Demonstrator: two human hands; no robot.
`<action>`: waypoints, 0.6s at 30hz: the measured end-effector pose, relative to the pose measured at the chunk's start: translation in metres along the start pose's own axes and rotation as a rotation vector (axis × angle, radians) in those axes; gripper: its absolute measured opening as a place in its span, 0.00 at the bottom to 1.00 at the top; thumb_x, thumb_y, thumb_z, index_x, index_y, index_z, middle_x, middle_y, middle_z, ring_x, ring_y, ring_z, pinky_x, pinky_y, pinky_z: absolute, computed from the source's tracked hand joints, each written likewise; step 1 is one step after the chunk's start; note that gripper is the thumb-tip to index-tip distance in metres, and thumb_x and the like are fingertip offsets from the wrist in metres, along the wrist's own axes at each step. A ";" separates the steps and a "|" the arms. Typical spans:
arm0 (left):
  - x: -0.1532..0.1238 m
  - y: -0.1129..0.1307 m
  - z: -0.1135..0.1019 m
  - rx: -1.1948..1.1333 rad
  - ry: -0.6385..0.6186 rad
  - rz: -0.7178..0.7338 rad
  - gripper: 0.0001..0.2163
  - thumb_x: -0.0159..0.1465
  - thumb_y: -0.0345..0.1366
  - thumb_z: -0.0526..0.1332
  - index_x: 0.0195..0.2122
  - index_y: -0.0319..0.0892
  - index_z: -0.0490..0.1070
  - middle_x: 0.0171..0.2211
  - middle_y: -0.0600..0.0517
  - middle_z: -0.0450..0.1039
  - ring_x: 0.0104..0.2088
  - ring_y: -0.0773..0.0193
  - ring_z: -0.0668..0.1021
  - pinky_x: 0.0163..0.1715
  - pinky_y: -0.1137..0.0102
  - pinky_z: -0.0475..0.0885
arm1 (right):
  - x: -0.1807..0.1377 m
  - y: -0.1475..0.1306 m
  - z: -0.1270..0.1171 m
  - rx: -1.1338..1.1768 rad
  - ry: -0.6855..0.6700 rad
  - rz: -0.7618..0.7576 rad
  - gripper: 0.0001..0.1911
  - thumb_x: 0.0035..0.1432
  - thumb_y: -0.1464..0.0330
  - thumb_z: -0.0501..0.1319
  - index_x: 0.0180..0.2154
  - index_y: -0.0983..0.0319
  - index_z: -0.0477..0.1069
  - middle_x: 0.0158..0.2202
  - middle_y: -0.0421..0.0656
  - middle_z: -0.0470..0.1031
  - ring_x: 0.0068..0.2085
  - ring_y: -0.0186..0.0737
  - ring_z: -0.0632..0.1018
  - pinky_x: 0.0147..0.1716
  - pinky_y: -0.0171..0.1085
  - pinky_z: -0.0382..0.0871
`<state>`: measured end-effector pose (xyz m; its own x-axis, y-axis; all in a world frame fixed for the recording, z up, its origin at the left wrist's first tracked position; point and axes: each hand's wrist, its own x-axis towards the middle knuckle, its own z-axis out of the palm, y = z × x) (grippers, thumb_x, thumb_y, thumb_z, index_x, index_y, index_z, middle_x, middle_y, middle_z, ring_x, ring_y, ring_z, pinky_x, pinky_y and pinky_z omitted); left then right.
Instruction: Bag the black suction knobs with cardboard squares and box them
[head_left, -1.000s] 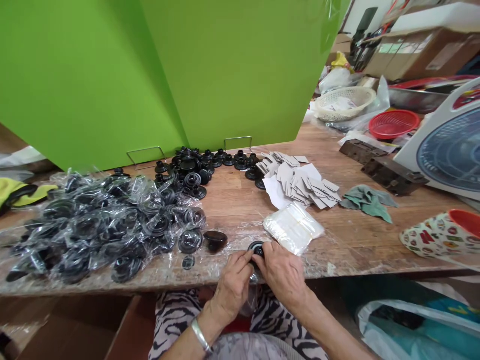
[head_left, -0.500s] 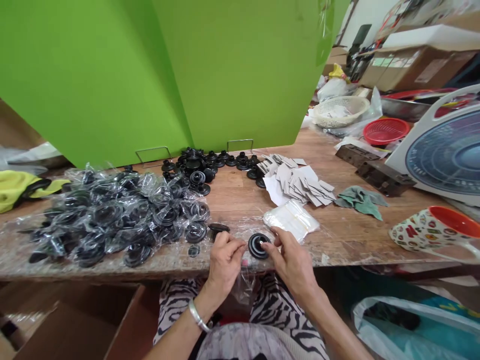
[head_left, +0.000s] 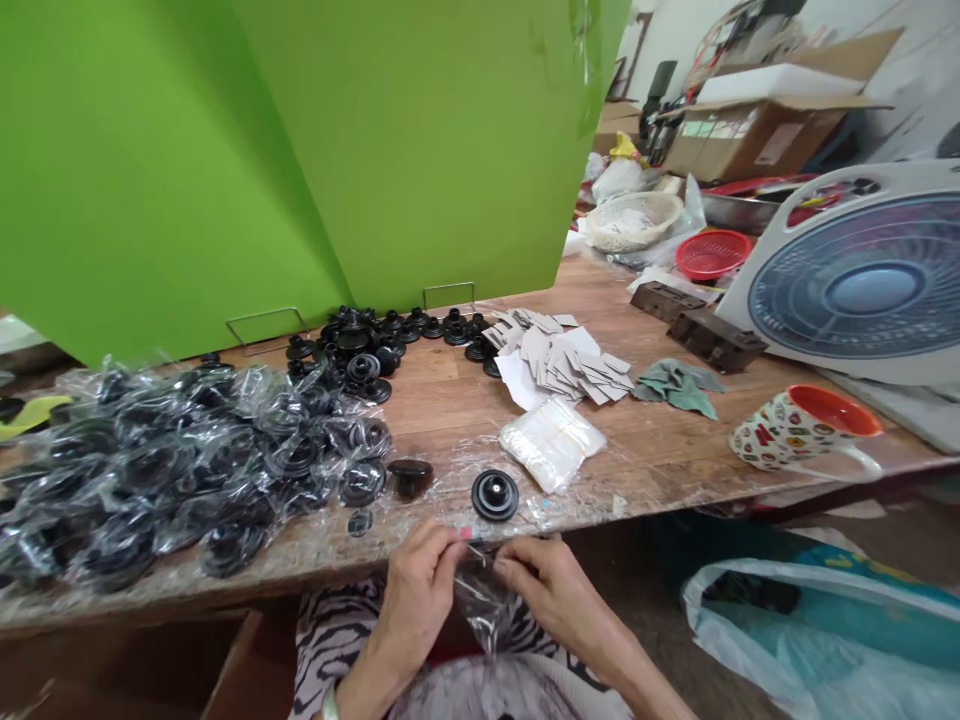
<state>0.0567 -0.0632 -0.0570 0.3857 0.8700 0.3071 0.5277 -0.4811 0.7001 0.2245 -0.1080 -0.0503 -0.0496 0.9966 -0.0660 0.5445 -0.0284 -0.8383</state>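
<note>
A clear plastic bag [head_left: 484, 595] hangs at the table's front edge between my two hands. My left hand [head_left: 424, 580] pinches its left side near a small pink patch. On the other side my right hand [head_left: 544, 585] has thumb and fingers closed on the bag's rim. Just beyond them a round black knob-like part [head_left: 495, 495] with stepped rings lies on the table, untouched. Another dark knob-shaped part [head_left: 410, 476] stands to its left. Behind the right hand sits a stack of clear flat bags [head_left: 553, 442].
Many bagged black parts [head_left: 225, 460] are heaped at left, with loose black parts [head_left: 352, 345] behind. Grey-white cards [head_left: 562, 360], a green cloth [head_left: 679, 385], metal blocks [head_left: 716, 340], a mug [head_left: 787, 435] and a fan [head_left: 870, 280] stand right. A green panel [head_left: 435, 150] rises behind.
My right hand has left the black ringed part and moved down to the clear bag. My left hand has also come lower toward the table edge. The view has shifted to the right.
</note>
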 end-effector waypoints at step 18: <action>0.002 -0.057 -0.006 0.017 -0.023 -0.176 0.14 0.53 0.49 0.57 0.26 0.46 0.76 0.25 0.55 0.77 0.28 0.63 0.78 0.28 0.77 0.73 | -0.054 0.179 -0.228 -0.248 1.509 0.555 0.30 0.40 0.53 0.51 0.42 0.67 0.64 0.35 0.53 0.70 0.39 0.53 0.69 0.40 0.54 0.62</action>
<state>0.0231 -0.0334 -0.0921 0.3029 0.9385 0.1656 0.6015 -0.3230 0.7307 0.5156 -0.1489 -0.0735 0.9272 0.0388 0.3726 0.3359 -0.5266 -0.7809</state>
